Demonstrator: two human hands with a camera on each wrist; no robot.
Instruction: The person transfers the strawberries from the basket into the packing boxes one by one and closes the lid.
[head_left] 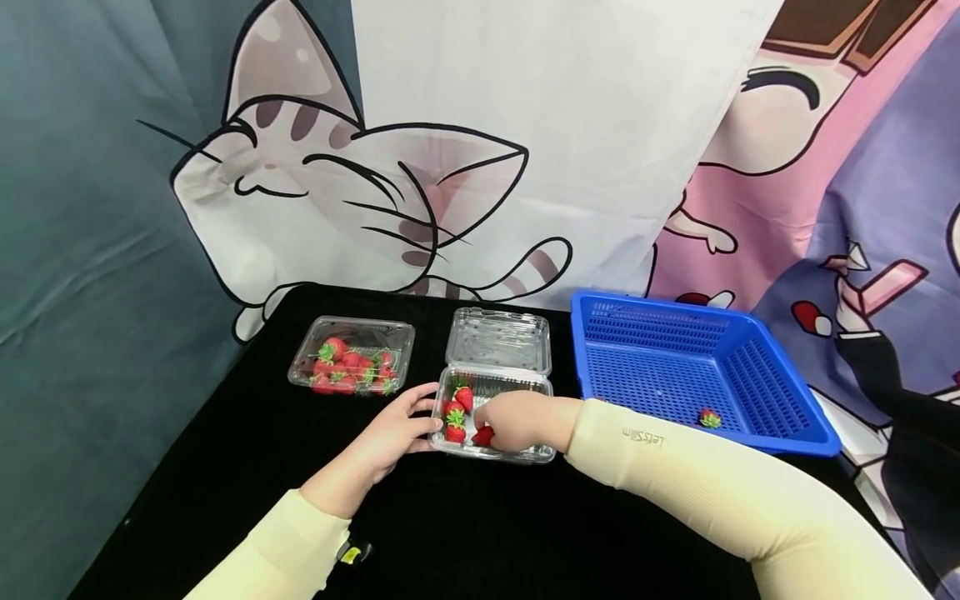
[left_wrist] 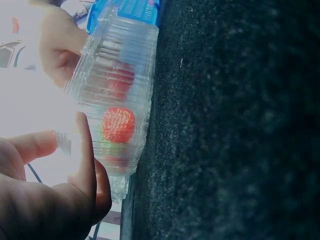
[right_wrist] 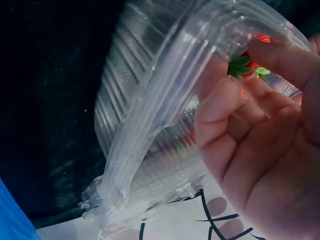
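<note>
A clear plastic box (head_left: 536, 454) stands with its hinged lid (head_left: 498, 340) laid back. My left hand (head_left: 397, 429) grips its left side, fingers along the outside and a fingertip at the rim. Inside, several strawberries (head_left: 455, 425) lie toward the left. My right hand (head_left: 517, 419) reaches down into the box, its curled fingers on a strawberry (head_left: 482, 436) that they partly hide. Green leaves (right_wrist: 240, 66) show among the fingertips of that hand in the right wrist view. Through the plastic, the left wrist view shows a red strawberry (left_wrist: 118, 125) close to the wall.
At the left stands another clear box (head_left: 405, 333), lid over several strawberries (head_left: 352, 367). A blue basket (head_left: 772, 350) at the right has a strawberry (head_left: 708, 418) in its front part; my right forearm crosses its near edge. Black cloth (head_left: 465, 525) covers the table, with a printed curtain (head_left: 487, 208) behind.
</note>
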